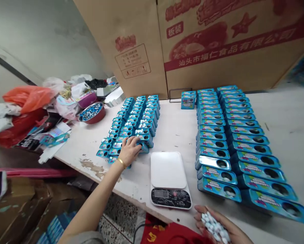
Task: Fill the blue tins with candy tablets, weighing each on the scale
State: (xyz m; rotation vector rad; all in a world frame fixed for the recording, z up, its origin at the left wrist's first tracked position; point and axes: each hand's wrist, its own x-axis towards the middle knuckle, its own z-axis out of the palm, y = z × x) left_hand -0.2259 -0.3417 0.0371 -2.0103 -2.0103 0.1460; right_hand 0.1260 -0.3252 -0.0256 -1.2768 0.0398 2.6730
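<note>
White pellets [214,227] cupped in R hand [225,220]; L hand [128,151] on boxy tin [144,147], grip unclear.

The left arm [98,200] reaches out diagonally from the lower left, its forearm bare and the wrist nearly straight, ending in the left grip [129,150], which is turned palm down with the fingers bent and the back of it facing up; whether it is closed on anything cannot be told. Lower and nearer the body, well apart from the left, the right grip [225,222] lies palm up, cupped, fingers loosely curled, its forearm cut off below.
</note>
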